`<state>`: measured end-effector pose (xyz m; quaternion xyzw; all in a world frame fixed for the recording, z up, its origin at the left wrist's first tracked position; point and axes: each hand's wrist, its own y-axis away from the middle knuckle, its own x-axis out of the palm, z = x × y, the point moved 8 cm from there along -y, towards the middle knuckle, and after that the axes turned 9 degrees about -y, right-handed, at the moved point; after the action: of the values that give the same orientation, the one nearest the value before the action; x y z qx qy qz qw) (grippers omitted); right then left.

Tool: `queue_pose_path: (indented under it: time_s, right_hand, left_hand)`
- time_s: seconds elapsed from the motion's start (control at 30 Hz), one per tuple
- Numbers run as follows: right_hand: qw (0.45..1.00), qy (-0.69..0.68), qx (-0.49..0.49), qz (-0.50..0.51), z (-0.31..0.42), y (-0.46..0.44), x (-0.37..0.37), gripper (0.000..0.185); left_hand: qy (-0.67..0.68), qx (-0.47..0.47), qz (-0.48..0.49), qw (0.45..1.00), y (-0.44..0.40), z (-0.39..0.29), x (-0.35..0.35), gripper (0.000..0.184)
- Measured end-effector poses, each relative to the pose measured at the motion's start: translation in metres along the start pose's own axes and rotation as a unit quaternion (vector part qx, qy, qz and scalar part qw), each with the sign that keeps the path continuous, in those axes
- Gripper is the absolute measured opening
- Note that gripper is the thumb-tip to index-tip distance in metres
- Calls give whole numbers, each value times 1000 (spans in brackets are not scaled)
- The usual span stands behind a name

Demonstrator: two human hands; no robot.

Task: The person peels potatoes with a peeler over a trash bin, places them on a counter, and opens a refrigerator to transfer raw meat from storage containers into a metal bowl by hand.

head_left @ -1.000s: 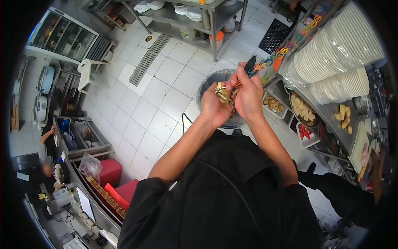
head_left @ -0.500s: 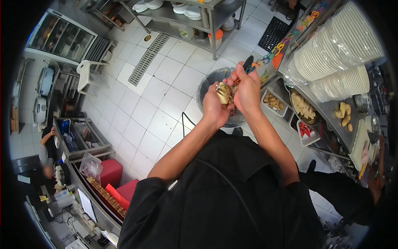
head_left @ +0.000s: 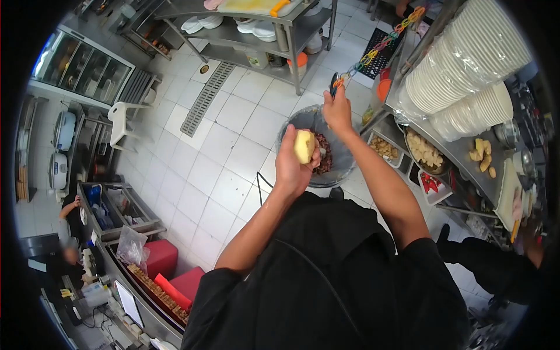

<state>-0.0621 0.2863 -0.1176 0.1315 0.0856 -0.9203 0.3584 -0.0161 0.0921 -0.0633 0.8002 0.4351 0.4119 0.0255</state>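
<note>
A pale yellow, partly peeled piece point(head_left: 304, 146), perhaps ginger or potato, rests in my left hand point(head_left: 293, 164), whose fingers wrap round it. To its upper right, apart from it, my right hand point(head_left: 338, 111) is closed on a black-handled tool point(head_left: 333, 85). A chain of coloured links point(head_left: 373, 53) runs from that tool towards the upper right. The tool's working end is hidden by my fingers. Below both hands stands a grey bin point(head_left: 341, 169) with dark reddish scraps point(head_left: 322, 155) inside.
Wrapped stacks of white bowls point(head_left: 466, 58) stand on the right counter, by a bowl of peeled pieces point(head_left: 424, 150) and a tray of pieces point(head_left: 384, 147). A steel shelf point(head_left: 291, 26) is ahead. A co-worker's dark-clothed leg point(head_left: 484, 262) is at lower right, another person point(head_left: 69, 216) at far left.
My hands have moved apart: the right went up with the tool, and the left turned, showing the piece's pale peeled face. The view has shifted slightly, with more of the shelf top showing.
</note>
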Motion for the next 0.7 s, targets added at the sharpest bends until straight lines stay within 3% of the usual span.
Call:
queue_pose_path:
  time_s: [0.03, 0.2, 0.37, 0.47, 0.7]
  right_hand:
    - [998, 38, -42, 7, 16, 1, -3, 30]
    - [965, -261, -5, 22, 61, 17, -25, 23]
    - [841, -528, 96, 63, 96, 61, -29, 18]
    - [810, -559, 158, 85, 113, 90, -29, 15]
    - [781, -596, 163, 87, 111, 99, -33, 14]
  left_hand:
    - [-3, -6, -9, 1000, -1, 0, -3, 36]
    - [2, -43, -50, 998, -6, 8, -16, 38]
    - [18, -72, -80, 994, -14, 12, -11, 38]
    - [28, -58, -52, 997, -16, 12, 2, 37]
    - [29, -58, -36, 997, -17, 14, 16, 30]
